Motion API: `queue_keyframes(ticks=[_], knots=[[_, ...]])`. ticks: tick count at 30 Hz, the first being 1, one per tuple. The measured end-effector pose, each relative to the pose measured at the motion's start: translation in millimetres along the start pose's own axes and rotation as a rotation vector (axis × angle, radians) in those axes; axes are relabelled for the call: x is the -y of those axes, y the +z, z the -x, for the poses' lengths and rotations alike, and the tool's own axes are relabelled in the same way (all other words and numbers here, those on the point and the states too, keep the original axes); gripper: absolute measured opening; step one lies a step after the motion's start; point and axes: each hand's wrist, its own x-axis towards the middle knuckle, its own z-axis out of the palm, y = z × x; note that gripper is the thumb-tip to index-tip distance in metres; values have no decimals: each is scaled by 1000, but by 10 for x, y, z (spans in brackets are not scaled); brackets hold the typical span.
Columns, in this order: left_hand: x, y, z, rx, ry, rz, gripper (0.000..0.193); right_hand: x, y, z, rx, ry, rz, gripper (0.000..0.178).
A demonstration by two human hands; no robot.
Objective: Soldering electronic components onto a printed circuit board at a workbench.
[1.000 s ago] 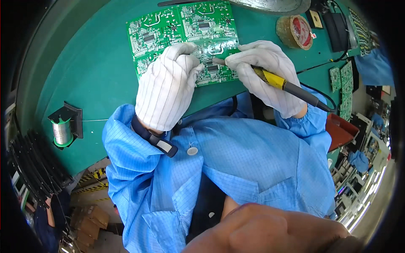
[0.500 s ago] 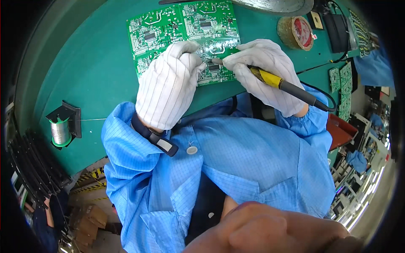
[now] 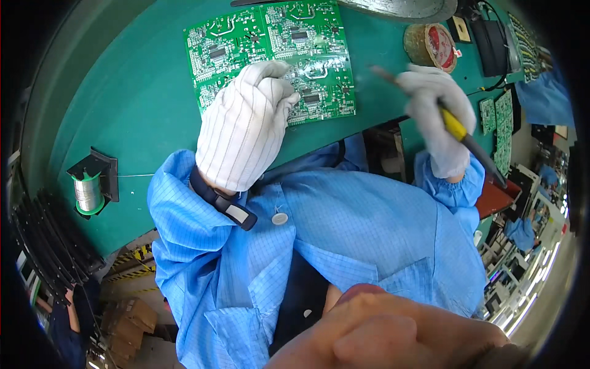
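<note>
A green circuit board panel lies on the green mat. My left hand, in a white striped glove, rests curled on the board's near edge, fingers pinched together; what it pinches is hidden. My right hand, also gloved, is off the board to the right and blurred. It grips a soldering iron with a yellow and black handle, its tip pointing up-left above the mat. Both arms wear blue sleeves, and a dark wrist strap circles my left wrist.
A solder wire spool on a black stand sits at the mat's left edge, its thin wire running toward my left hand. A tape roll lies at the back right. More small green boards lie to the right. Black racks line the left.
My right hand has lifted the soldering iron off the board and swung it away to the right. My left hand stays on the board.
</note>
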Motion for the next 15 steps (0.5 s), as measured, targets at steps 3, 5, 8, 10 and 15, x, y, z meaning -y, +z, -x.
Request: queue_keyframes(ticks=[3,5,8,10,15], knots=[[23,-36,10,14,27,33,16,-159,-27,281,-397,179,-117,22],[30,-42,16,16,34,62,16,-310,-56,353,-441,255,-9,25],[33,-23,9,1,48,65,14,-328,-93,386,-448,400,-40,27],[31,-4,-8,-39,100,15,16,-212,-106,331,-412,418,-150,27],[-12,5,-10,-14,75,-77,15,72,14,-85,113,148,-279,24]])
